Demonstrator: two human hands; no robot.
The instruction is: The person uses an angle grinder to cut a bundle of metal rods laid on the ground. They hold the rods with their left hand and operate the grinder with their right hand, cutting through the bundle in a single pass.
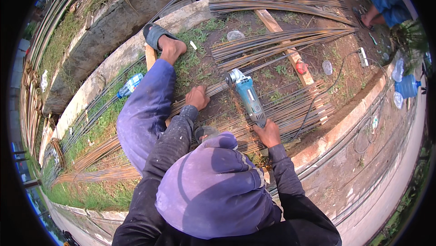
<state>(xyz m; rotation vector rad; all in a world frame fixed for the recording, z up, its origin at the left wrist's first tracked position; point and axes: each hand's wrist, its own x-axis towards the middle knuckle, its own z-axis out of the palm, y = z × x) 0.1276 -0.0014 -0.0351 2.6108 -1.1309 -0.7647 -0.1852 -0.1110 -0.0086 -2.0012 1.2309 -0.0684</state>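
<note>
My right hand (pixel 268 133) grips the rear handle of a blue angle grinder (pixel 248 95), whose disc end (pixel 233 77) rests on a bundle of thin rusty steel rods (pixel 297 107) lying across the ground. My left hand (pixel 198 97) presses flat on the same rods just left of the disc. A black power cord (pixel 318 98) runs from the grinder to the right. My legs in blue trousers fold under me, one sandalled foot (pixel 161 39) stretched forward.
More rod bundles (pixel 281 41) lie ahead over a wooden plank (pixel 284 41). A plastic bottle (pixel 130 85) lies at the left, a large water jug (pixel 407 86) at the right. Another person's leg (pixel 383 5) shows far right. A concrete kerb (pixel 345 123) borders the ground.
</note>
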